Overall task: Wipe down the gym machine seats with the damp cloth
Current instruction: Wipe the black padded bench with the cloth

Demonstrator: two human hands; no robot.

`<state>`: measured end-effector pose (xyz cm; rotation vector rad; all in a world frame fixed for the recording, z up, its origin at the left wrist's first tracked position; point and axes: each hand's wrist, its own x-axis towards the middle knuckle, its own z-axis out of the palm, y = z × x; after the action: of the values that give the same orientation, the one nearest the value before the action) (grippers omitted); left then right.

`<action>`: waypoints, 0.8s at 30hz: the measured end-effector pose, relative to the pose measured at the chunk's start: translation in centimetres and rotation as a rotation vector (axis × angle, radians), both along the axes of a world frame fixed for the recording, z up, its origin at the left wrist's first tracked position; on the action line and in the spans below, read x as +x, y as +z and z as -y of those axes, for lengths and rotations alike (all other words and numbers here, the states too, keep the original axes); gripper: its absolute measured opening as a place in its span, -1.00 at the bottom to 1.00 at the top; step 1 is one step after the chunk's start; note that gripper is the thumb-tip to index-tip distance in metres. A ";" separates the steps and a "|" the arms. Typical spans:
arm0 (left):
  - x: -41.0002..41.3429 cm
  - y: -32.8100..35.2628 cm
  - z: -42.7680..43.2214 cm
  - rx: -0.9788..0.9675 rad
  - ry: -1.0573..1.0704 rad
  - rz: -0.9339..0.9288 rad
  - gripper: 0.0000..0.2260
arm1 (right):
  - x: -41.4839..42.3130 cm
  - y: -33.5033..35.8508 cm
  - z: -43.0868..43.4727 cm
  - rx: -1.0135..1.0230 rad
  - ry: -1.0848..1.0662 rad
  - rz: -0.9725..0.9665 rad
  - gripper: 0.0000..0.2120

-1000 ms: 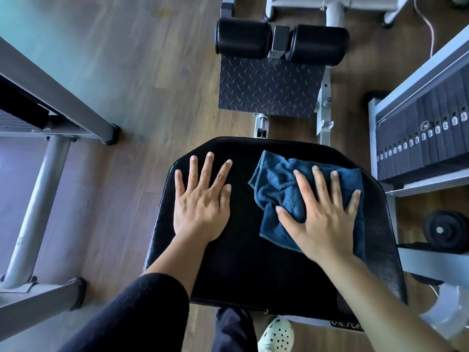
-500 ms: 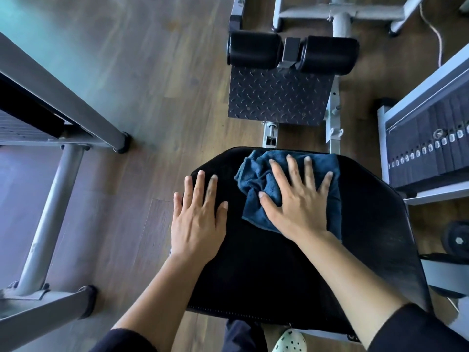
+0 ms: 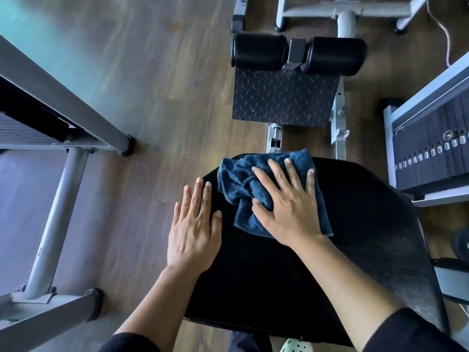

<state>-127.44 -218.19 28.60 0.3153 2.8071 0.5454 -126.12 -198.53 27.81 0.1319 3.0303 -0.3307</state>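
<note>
A black padded seat (image 3: pixel 355 237) fills the lower middle of the head view. A crumpled blue cloth (image 3: pixel 238 181) lies on its far left part, reaching the far edge. My right hand (image 3: pixel 286 201) presses flat on the cloth, fingers spread and straight. My left hand (image 3: pixel 195 224) rests flat on the seat's left edge, fingers straight and together, just left of the cloth and apart from it.
Beyond the seat stand a black tread plate (image 3: pixel 284 97) and two black roller pads (image 3: pixel 299 53). A weight stack (image 3: pixel 436 148) stands at the right. A grey metal frame (image 3: pixel 58 102) occupies the left, with wood floor (image 3: pixel 165 85) between it and the seat.
My right hand has slid the cloth from the seat's right-middle toward its far left edge. My left hand has shifted left to the seat's edge. The view has moved too.
</note>
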 end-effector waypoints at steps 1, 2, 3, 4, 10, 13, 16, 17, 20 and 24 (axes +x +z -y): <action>0.0 0.0 0.0 -0.012 0.001 0.002 -0.41 | 0.7 0.1 -0.6 0.004 -0.008 -0.003 -0.41; 0.0 -0.1 0.0 -0.025 -0.002 0.002 -0.41 | 1.3 0.1 -1.1 0.010 -0.019 -0.006 -0.41; 0.0 -0.1 0.0 -0.036 -0.006 0.002 -0.42 | 1.8 0.2 -1.6 0.020 -0.028 -0.005 -0.40; 0.0 -0.1 -0.1 -0.044 -0.010 0.002 -0.42 | 2.2 0.3 -1.9 0.034 -0.034 0.003 -0.39; 0.0 -0.1 -0.3 -0.056 -0.004 -0.015 -0.43 | -1.0 -0.3 -1.6 0.074 -0.120 0.065 -0.28; 0.0 -0.1 -0.3 -0.053 0.002 -0.019 -0.44 | -2.8 -0.5 -1.4 0.078 -0.141 0.087 -0.31; 0.0 -0.3 -0.2 -0.048 -0.002 -0.020 -0.45 | -2.2 -0.4 -1.4 0.052 -0.109 0.067 -0.38; 0.0 -0.4 -0.1 -0.049 -0.005 -0.018 -0.45 | -1.4 -0.2 -1.3 0.034 -0.097 0.054 -0.39; -0.1 -0.4 -0.1 -0.050 -0.005 -0.022 -0.45 | 2.0 0.4 -1.1 -0.002 -0.077 0.024 -0.41; -0.1 -0.4 -0.2 -0.038 -0.001 -0.021 -0.45 | 4.4 0.7 -0.8 0.012 -0.068 0.027 -0.41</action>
<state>-127.54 -217.99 28.23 0.3164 2.8332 0.4912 -121.68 -197.73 28.52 0.2392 3.0061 -0.3139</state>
